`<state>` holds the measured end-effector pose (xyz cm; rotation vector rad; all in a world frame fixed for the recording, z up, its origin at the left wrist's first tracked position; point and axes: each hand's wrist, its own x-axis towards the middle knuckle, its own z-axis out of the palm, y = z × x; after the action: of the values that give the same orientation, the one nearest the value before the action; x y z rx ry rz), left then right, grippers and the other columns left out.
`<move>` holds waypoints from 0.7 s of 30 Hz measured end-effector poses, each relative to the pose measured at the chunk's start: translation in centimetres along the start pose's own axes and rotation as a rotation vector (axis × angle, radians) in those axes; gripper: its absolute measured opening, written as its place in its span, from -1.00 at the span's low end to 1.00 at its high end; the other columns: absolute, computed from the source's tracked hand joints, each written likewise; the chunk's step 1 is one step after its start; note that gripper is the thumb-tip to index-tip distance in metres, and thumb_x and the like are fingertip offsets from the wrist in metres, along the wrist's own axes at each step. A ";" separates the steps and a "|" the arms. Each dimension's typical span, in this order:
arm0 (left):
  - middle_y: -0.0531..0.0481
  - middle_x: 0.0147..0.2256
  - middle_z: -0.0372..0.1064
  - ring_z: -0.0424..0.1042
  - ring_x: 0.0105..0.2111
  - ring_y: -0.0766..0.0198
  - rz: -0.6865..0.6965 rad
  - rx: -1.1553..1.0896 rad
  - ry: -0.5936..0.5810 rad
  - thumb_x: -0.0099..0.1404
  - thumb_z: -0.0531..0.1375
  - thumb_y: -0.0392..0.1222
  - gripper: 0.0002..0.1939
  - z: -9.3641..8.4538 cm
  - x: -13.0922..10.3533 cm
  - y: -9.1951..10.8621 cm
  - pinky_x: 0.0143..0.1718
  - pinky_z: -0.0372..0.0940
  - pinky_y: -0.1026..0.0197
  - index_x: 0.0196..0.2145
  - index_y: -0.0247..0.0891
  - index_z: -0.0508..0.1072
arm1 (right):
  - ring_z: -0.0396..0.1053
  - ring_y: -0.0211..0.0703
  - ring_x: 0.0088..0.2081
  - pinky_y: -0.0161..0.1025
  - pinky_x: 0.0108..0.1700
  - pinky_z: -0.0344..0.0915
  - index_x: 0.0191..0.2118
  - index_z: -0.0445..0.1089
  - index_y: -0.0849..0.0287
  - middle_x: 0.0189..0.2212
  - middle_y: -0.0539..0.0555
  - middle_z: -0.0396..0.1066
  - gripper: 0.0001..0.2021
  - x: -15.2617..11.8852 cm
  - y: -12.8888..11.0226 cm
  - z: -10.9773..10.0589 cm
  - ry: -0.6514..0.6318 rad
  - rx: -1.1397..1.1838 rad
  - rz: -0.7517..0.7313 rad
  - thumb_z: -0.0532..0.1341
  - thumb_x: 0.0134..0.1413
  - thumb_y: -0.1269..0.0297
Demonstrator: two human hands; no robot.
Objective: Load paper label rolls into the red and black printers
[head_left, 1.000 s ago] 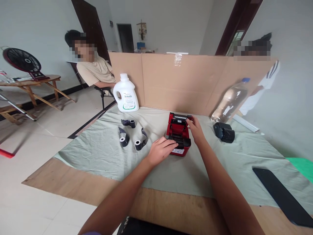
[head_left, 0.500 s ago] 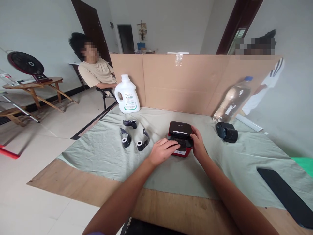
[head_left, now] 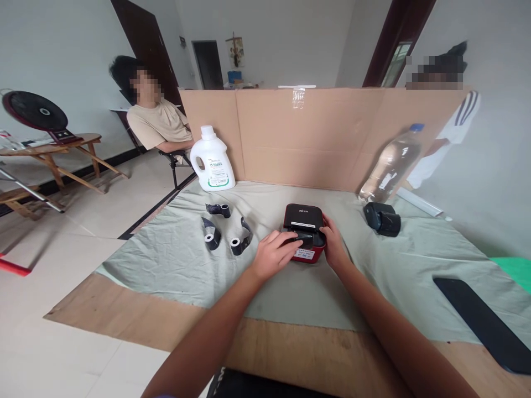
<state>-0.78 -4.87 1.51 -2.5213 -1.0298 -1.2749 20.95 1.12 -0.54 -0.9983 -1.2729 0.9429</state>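
A small red and black device [head_left: 304, 215], with a white label on its front, stands on the green cloth. Black film [head_left: 305, 239] lies over its front, and the fingertips of my left hand [head_left: 274, 254] are on it, thumb side hard to make out. My right hand [head_left: 333, 242] grips the device's right side. Left of my hands lie three small dark rolls: one at the back [head_left: 224, 210], one at the left [head_left: 212, 239] and one nearer my left hand [head_left: 237, 245], each with a loose strip.
On the cloth [head_left: 174, 265] are a white jug [head_left: 212, 163], a tilted clear bottle [head_left: 392, 166], another black device [head_left: 382, 219] and a dark flat slab [head_left: 481, 323]. A cardboard screen [head_left: 311, 138] rises behind. One person [head_left: 157, 124] sits left, another [head_left: 452, 135] is behind it at right.
The camera view has shifted slightly. My left fingers have moved a little on the film at the device's front, while my right hand keeps its place on the side.
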 end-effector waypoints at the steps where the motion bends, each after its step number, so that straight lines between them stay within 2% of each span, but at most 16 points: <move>1: -0.04 -0.01 0.50 0.42 -0.17 0.20 -0.020 -0.013 0.002 0.43 0.11 -0.20 -0.72 0.1 0.0 0.0 -0.11 0.37 0.15 -0.01 -0.06 0.57 | 0.33 -0.01 0.21 0.00 0.19 0.33 0.25 0.25 0.07 0.23 0.11 0.35 -0.41 0.0 0.1 0.0 0.004 0.001 -0.008 0.12 0.06 0.16; 3: -0.04 0.03 0.48 0.43 -0.14 0.19 -0.066 -0.038 0.002 0.43 0.11 -0.18 -0.72 0.2 0.0 0.0 -0.08 0.37 0.13 -0.02 -0.06 0.57 | 0.32 -0.01 0.21 0.00 0.20 0.32 0.25 0.25 0.08 0.23 0.12 0.34 -0.41 -0.2 0.1 0.0 0.015 0.016 -0.007 0.12 0.05 0.18; 5: -0.06 0.12 0.42 0.43 -0.07 0.14 -0.151 -0.060 0.002 0.41 0.16 -0.11 -0.69 0.3 0.2 0.1 -0.02 0.36 0.09 0.06 -0.07 0.52 | 0.31 -0.01 0.22 0.00 0.21 0.31 0.24 0.26 0.08 0.24 0.12 0.33 -0.41 -0.3 0.0 0.1 0.028 0.042 0.008 0.13 0.04 0.19; 8: -0.11 0.19 0.35 0.38 0.05 0.04 -0.333 -0.095 -0.026 0.31 0.26 0.02 -0.40 0.3 0.5 0.2 0.07 0.32 0.00 0.26 -0.11 0.30 | 0.30 -0.01 0.24 0.01 0.23 0.28 0.23 0.27 0.07 0.24 0.12 0.33 -0.42 -0.4 -0.3 0.2 0.027 0.071 0.026 0.14 0.04 0.20; 11: -0.14 0.17 0.37 0.38 0.07 -0.01 -0.454 -0.185 -0.100 0.23 0.31 0.05 -0.18 0.3 0.6 -0.2 0.05 0.33 -0.02 0.35 -0.15 0.12 | 0.28 -0.02 0.25 0.01 0.24 0.28 0.24 0.26 0.06 0.26 0.11 0.31 -0.41 -0.3 -0.5 0.2 0.019 0.093 0.035 0.14 0.03 0.22; 13: -0.16 0.18 0.35 0.40 0.06 0.00 -0.485 -0.265 -0.121 0.21 0.33 0.03 -0.17 0.4 0.7 -0.6 0.04 0.34 0.00 0.34 -0.15 0.13 | 0.28 -0.02 0.26 -0.01 0.24 0.28 0.23 0.27 0.06 0.27 0.11 0.29 -0.40 -0.2 -0.7 0.2 0.020 0.100 0.040 0.15 -0.01 0.25; 17: -0.14 0.12 0.37 0.43 0.05 0.01 -0.499 -0.337 -0.113 0.14 0.38 0.01 -0.28 0.7 0.8 -1.4 0.00 0.37 0.04 0.20 -0.15 0.28 | 0.29 -0.01 0.25 -0.01 0.22 0.31 0.22 0.28 0.03 0.27 0.08 0.30 -0.39 -0.2 -1.3 0.1 0.011 0.101 0.067 0.16 -0.04 0.28; 21: -0.10 0.05 0.40 0.44 0.04 0.04 -0.507 -0.338 -0.110 0.11 0.39 -0.02 -0.33 1.0 0.7 -1.5 0.03 0.37 0.02 0.15 -0.11 0.31 | 0.24 -0.01 0.28 0.00 0.29 0.20 0.17 0.33 -0.04 0.25 -0.01 0.32 -0.41 -0.6 -1.9 0.4 0.044 0.226 0.137 0.18 -0.07 0.31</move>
<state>-0.74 -2.95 1.17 -2.6950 -1.6890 -1.5590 20.51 0.00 1.12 -0.9307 -1.0451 1.1375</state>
